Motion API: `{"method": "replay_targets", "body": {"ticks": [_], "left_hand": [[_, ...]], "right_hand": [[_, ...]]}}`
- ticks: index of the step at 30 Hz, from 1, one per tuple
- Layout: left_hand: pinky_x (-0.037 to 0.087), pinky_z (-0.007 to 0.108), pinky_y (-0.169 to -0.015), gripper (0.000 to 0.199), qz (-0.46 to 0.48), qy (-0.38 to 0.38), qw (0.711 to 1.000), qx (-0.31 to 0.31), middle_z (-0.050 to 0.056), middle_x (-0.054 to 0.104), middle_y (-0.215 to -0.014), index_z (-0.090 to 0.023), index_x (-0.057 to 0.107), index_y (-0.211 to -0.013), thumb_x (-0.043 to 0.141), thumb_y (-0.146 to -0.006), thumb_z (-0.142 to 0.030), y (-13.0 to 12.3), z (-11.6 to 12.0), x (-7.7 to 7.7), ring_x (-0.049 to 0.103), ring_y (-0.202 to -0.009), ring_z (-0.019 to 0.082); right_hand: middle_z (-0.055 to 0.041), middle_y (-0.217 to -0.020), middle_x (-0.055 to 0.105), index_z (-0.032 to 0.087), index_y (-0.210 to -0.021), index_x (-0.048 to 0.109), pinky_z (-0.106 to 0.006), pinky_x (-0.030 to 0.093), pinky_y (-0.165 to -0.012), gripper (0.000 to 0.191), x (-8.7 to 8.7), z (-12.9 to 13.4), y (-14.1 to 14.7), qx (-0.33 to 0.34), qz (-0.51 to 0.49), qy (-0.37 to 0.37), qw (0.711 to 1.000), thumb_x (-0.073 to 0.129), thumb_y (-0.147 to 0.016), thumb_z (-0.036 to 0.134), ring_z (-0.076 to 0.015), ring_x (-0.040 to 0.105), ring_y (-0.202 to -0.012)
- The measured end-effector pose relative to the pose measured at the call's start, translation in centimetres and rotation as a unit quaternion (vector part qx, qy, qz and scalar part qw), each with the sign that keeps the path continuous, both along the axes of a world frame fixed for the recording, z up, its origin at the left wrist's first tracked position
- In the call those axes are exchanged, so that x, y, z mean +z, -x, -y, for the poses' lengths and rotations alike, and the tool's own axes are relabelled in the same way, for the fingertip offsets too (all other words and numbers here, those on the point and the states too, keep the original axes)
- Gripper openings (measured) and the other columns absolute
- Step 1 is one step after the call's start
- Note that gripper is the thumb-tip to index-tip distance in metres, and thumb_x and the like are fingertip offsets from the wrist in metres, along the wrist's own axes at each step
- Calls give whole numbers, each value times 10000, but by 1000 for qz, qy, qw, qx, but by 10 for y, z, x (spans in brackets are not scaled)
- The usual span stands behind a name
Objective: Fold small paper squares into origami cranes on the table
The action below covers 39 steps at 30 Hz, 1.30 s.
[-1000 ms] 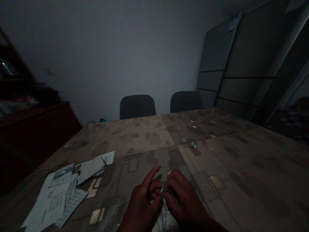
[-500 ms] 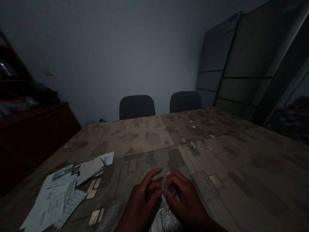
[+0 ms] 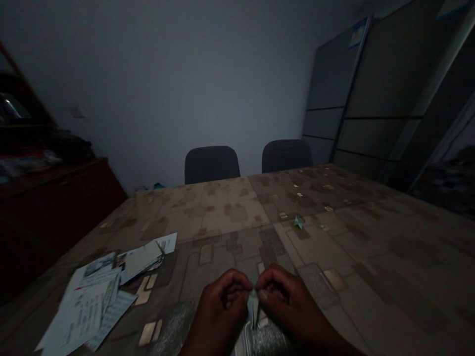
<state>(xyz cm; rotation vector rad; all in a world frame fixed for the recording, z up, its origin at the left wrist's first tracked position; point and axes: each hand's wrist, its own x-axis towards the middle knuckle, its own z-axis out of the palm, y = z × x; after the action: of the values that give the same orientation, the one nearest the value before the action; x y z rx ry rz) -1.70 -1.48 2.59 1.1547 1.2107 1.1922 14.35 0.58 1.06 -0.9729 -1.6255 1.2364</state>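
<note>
A small piece of folded paper, pale with a touch of green at its top, is pinched between my two hands above the near part of the table. My left hand grips its left side, thumb and forefinger closed together. From the right, my right hand pinches it the same way, with the other fingers curled in. My fingers hide part of the paper, and the dim light blurs its folds. Farther off, a little green folded-paper figure stands on the tablecloth.
Printed sheets lie loosely piled at the left, beside a stack of paper pieces. A patterned cloth covers the table. Two dark chairs stand at the far edge. Cabinets rise at the right, and a wooden sideboard at the left.
My left forefinger, raised before, has come down and curled to pinch the paper. Both hands now hold it more evenly from either side. The view has shifted slightly.
</note>
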Motion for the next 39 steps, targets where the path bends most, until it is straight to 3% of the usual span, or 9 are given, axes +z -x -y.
{"method": "replay_targets", "body": {"ticks": [9, 16, 23, 27, 33, 39], "left_hand": [[385, 216, -482, 70, 39, 18, 999, 34, 6, 654, -586, -162, 658, -712, 688, -669, -210, -2, 1, -4, 543, -495, 118], [406, 207, -462, 66, 55, 39, 996, 57, -25, 625, -540, -161, 653, -671, 699, -623, -160, -5, 1, 2, 548, -456, 103], [372, 198, -467, 92, 54, 30, 997, 55, -17, 658, -557, -171, 645, -689, 719, -634, -170, 2, -5, -2, 525, -471, 99], [406, 221, -530, 80, 50, 26, 997, 54, 7, 685, -585, -164, 668, -677, 732, -634, -182, 3, -4, -3, 580, -546, 132], [405, 224, -515, 193, 110, 40, 991, 61, -12, 676, -580, -167, 656, -748, 773, -598, -200, -1, -3, -9, 581, -512, 125], [422, 221, -559, 149, 84, -7, 994, 73, -20, 657, -601, -179, 584, -643, 724, -622, -132, 0, -4, -10, 592, -586, 136]], "right_hand": [[41, -629, 461, 178, -795, 570, -229, 337, -525, 178, -6, 0, 4, 10, -77, 96, 992, 658, -705, 303, -119, 445, -573], [36, -656, 481, 168, -801, 576, -215, 334, -511, 146, -6, -1, 3, 6, -68, 66, 995, 648, -703, 248, -107, 438, -566], [41, -541, 518, 174, -759, 548, -236, 391, -511, 237, -2, -2, 3, 28, -89, 150, 984, 642, -728, 390, -115, 499, -483], [56, -510, 522, 186, -740, 525, -213, 372, -451, 260, -8, -2, 6, 28, -101, 149, 983, 667, -706, 401, -99, 487, -421], [65, -523, 490, 187, -703, 506, -208, 391, -438, 268, -9, -1, 9, -7, -89, 144, 986, 690, -701, 382, -89, 468, -428], [54, -517, 513, 179, -704, 511, -215, 401, -435, 344, -6, -3, 7, 43, -113, 161, 980, 678, -706, 480, -92, 481, -417]]}}
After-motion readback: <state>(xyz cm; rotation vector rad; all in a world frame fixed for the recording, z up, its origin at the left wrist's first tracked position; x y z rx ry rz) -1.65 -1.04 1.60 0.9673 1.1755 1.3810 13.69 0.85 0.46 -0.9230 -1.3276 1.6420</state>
